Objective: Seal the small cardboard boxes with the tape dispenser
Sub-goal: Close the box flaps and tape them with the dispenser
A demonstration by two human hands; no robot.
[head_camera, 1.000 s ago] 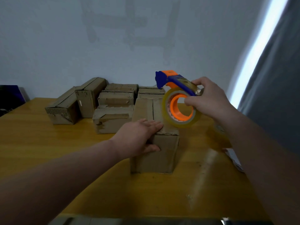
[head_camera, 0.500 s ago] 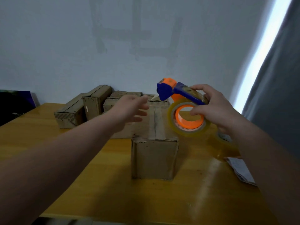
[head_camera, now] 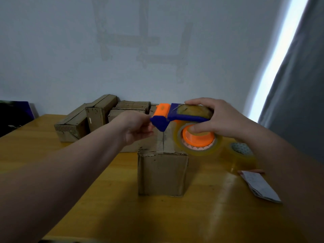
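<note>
Cardboard first: where is the box (head_camera: 163,172) that's being sealed?

Upright in the middle of the bench (head_camera: 192,216), top seam running away from the person. More small boxes (head_camera: 84,120) are bunched at the back left, near the wall.

And the tape dispenser (head_camera: 177,116)?

Held just above the box's top, nose pointing left, its tape roll (head_camera: 198,151) hanging over the box's right edge. The right hand (head_camera: 226,120) grips it, fingers (head_camera: 196,102) curled over the blue handle, thumb tucked into the orange core.

What about the left hand (head_camera: 135,128)?

It's up at the dispenser's nose. Its fingertips are hidden behind the blue housing, so I cannot tell whether they pinch the tape end or only touch plastic.

Which step, then?

I'd judge it as freeing the tape end. The next move calls for drawing that end out, sticking it down over one lip of the box, then running the dispenser straight along the seam while the left hand steadies the cardboard.

Anything nearby?

A spare tape roll (head_camera: 240,151) and a folded paper (head_camera: 259,185) lie to the right, apart from the box.
</note>
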